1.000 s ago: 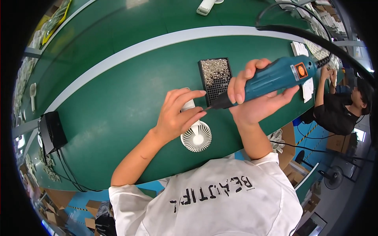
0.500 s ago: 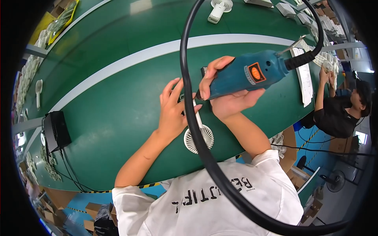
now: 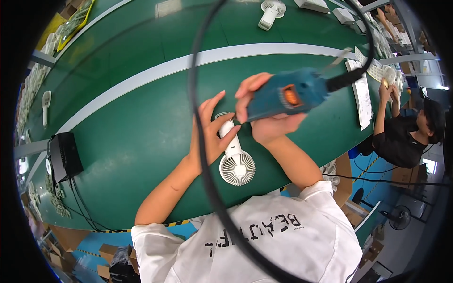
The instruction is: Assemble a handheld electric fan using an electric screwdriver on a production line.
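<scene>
Could slip here: driver tip sliding off the top of the handle if the left hand (image 3: pixel 210 137) loosens, since the small white handheld fan (image 3: pixel 234 158) only lies flat on the green counter (image 3: pixel 141 137) and looks free to roll or skid sideways. Could also snag: thick black cable (image 3: pixel 200 155) looping right across the left wrist and down past the fan head, close enough to tug the tool off line or drag the fan. Tilting the tool off the handle's axis looks like another way to skate off and mark the plastic. Now the hands: left one spread fairly wide, fingers fanned, thumb and fingertips pinning the upper handle of the fan, palm partly over it. Right hand (image 3: pixel 269 120) wrapped tight round the blue electric screwdriver (image 3: pixel 283 96), fingers closed over the body, nose pointed toward the handle end just beside the left fingertips; exact contact of the bit hidden behind the fingers, cannot tell. Fan head with round grille below both hands, toward the body. Well beyond the hands, another white fan (image 3: pixel 270 12) further up the counter; off past the right hand, white paper sheets (image 3: pixel 362 94) and a co-worker in black (image 3: pixel 406 137); far off past the left hand, a black box (image 3: pixel 63 155) at the counter edge
</scene>
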{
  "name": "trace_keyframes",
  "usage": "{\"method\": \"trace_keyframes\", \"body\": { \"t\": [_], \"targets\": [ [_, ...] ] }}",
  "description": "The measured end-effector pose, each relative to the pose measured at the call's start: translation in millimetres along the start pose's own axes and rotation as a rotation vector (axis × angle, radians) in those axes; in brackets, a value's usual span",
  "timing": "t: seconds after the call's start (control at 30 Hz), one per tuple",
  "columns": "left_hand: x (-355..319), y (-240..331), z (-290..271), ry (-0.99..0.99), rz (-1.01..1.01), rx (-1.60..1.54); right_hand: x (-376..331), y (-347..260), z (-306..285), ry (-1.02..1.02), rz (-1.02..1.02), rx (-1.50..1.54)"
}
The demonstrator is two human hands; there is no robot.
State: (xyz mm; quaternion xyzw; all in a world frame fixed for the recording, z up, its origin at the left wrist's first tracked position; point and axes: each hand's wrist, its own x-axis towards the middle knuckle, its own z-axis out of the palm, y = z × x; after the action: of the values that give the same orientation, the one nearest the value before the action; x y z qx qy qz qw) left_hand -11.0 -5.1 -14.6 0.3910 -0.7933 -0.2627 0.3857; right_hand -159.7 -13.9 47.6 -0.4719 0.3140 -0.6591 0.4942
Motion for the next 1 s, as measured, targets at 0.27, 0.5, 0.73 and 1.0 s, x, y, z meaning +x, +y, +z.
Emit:
{"method": "trace_keyframes", "body": {
  "t": [0.27, 0.5, 0.73, 1.0],
  "targets": [
    [-1.5, -1.1, 0.9, -0.026, -0.034, -0.003, -2.4, -20.8, -50.1, 0.285, -0.334, 0.121],
    [-0.2, -0.5, 2.4, -0.042, -0.052, -0.005, -11.6, -17.6, -65.6, 0.42, -0.284, -0.049],
    [-1.5, -0.9, 3.1, -0.044, -0.045, -0.004, -5.4, -14.8, -69.0, 0.466, -0.252, -0.105],
    [0.2, 24.2, -5.8, 0.053, 0.029, -0.132, -12.5, -52.4, -44.2, 0.304, -0.304, 0.272]
  ]
}}
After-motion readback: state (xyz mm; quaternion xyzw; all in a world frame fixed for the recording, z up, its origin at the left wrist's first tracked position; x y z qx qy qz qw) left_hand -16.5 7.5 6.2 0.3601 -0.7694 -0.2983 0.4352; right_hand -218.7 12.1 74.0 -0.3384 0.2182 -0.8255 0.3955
